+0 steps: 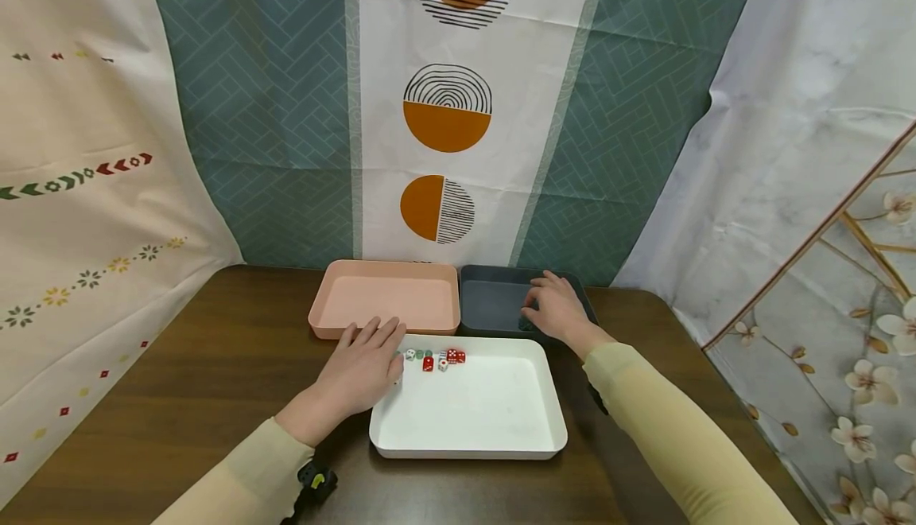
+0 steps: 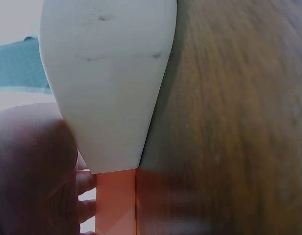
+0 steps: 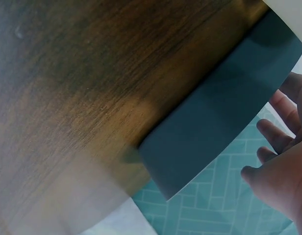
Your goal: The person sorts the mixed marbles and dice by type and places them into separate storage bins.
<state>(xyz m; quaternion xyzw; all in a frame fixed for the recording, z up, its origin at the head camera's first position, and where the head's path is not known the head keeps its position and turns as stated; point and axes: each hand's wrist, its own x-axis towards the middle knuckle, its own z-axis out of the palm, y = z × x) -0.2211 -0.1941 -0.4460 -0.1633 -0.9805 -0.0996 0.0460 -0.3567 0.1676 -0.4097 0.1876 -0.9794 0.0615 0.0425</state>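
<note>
My left hand [image 1: 362, 374] lies over the back-left corner of a white tray [image 1: 472, 421], its fingers stretched toward the pink tray [image 1: 325, 302] behind. Beside its thumb, several small dice sit along the white tray's back edge: red dice [image 1: 456, 356], a white die [image 1: 410, 355] and green ones [image 1: 419, 355]. The hand covers part of that corner. Over the dark blue tray [image 1: 494, 290] is my right hand [image 1: 560, 310], fingers loosely bent and spread. A dark green patch [image 1: 526, 324] shows below its fingertips. In the right wrist view, fingers [image 3: 276, 137] hang past the dark tray's rim.
All three trays stand on a brown wooden table [image 1: 236, 382], the pink and dark blue ones side by side behind the white one. A patterned curtain [image 1: 286, 111] hangs directly behind the table. Printed cloths [image 1: 801, 215] hang at both sides.
</note>
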